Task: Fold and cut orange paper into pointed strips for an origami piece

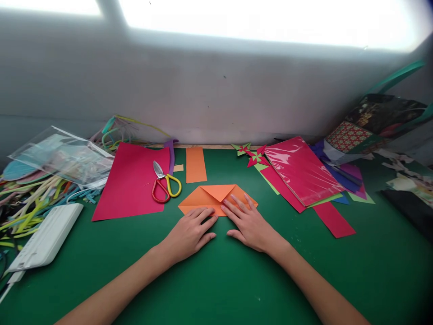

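Note:
A folded sheet of orange paper [193,200] lies flat on the green table, pointed at both sides, with a triangular flap folded down at its top middle. My left hand [190,232] rests on its lower left edge, fingers extended and palm down. Spread over its lower right part are the fingers of my right hand [249,224], pressing near the flap's tip. Part of the paper's near edge is hidden under both hands. Scissors [165,185] with one red and one yellow handle lie to the left, partly on a crimson sheet [130,185].
An orange strip [195,165] lies behind the folded paper. Paper stars [257,156] sit by a plastic-wrapped pack of red paper [302,169] at right. A white power strip [49,234] and a heap of colourful strips [30,198] are at left. A wall [203,90] stands behind.

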Tool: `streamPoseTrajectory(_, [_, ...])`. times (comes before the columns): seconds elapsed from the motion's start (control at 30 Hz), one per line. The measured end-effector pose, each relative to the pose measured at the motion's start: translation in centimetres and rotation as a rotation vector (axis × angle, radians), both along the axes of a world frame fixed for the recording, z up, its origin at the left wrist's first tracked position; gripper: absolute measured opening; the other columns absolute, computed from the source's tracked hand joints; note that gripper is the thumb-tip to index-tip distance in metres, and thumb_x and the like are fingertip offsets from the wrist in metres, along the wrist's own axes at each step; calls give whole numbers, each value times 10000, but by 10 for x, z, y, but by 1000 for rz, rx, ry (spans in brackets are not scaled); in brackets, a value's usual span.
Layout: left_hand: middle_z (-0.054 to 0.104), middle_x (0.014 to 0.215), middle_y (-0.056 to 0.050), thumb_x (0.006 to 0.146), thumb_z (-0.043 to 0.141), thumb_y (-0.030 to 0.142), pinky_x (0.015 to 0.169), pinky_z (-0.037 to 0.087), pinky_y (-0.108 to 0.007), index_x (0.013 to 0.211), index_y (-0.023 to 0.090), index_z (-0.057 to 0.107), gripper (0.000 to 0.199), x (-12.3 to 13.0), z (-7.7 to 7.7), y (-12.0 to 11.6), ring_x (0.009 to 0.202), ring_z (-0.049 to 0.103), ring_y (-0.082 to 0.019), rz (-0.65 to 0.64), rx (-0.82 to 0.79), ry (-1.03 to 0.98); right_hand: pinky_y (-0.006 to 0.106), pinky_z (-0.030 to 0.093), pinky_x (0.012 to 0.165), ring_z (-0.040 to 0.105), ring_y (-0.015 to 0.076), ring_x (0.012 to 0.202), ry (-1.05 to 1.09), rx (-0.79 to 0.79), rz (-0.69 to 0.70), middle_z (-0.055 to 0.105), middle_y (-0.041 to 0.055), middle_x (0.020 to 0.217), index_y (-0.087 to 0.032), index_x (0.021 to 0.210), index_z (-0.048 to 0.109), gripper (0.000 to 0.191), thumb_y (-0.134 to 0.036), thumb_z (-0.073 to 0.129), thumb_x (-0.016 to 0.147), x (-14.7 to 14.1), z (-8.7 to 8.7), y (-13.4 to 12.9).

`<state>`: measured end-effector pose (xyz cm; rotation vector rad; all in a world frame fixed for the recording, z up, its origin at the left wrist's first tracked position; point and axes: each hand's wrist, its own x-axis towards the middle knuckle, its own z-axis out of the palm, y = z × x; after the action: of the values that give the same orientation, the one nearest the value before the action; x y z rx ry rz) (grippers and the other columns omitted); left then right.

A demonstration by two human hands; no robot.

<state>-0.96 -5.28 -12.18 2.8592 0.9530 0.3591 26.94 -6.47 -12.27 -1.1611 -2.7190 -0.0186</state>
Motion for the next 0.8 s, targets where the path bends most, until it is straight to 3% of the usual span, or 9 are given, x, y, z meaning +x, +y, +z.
streamPoseTrajectory(0.2, [566,1518,-137,1074,515,431,1090,535,-503,1479,187,557,475,0,-1,1,1326,579,-332,-1,5,-16,608,121,1318,165,325,1629,-8,78,51,255,97,1739,-142,1691,191,833,-602,473,1057,-17,11,-13])
streamPoseTrajectory(0.47, [583,1500,-148,1069,527,424,1088,540,-508,1522,189,528,510,0,0,0,1317,593,-332,-9,23,-33,617,161,1300,136,355,1629,-41,51,17,206,103,1750,-110,1673,251,862,-654,469,1040,-15,5,-21])
streamPoseTrajectory(0.8, [569,1519,-149,1075,514,423,1094,542,-516,1486,192,563,474,-2,0,0,1341,578,-338,-11,7,-9,674,175,1280,174,386,1619,-27,-21,-20,202,69,1759,-250,1582,486,607,-563,505,1061,15,15,-18])
